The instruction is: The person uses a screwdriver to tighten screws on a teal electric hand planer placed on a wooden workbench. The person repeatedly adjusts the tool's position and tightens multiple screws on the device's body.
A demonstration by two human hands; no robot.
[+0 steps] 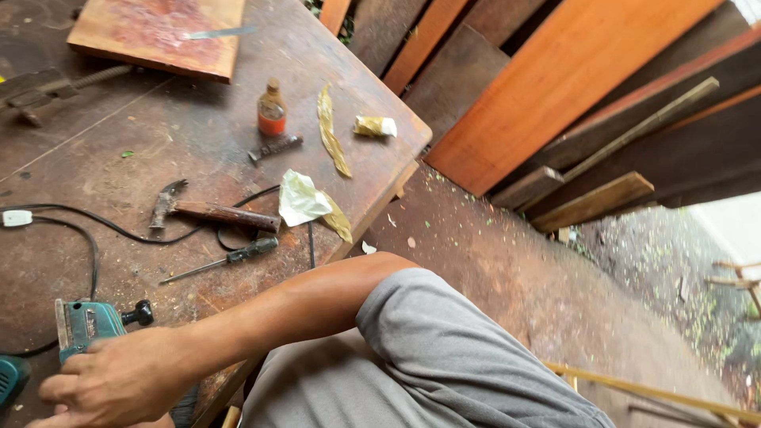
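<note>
My right hand [111, 380] lies at the bottom left of the wooden workbench [198, 135], its fingers curled over a teal power tool [86, 323] with a black knob. Another teal part [11, 380] of the tool shows to the left of the hand. My bare forearm runs from there up to a grey sleeve [428, 349]. My left hand is out of view.
On the bench lie a hammer [208, 211], a screwdriver [230, 255], black cables [87, 222], a small orange bottle [272, 109], crumpled paper [303, 198] and a reddish board [158, 32]. Long planks [555, 79] lean at the right. The ground [507, 269] is littered with wood chips.
</note>
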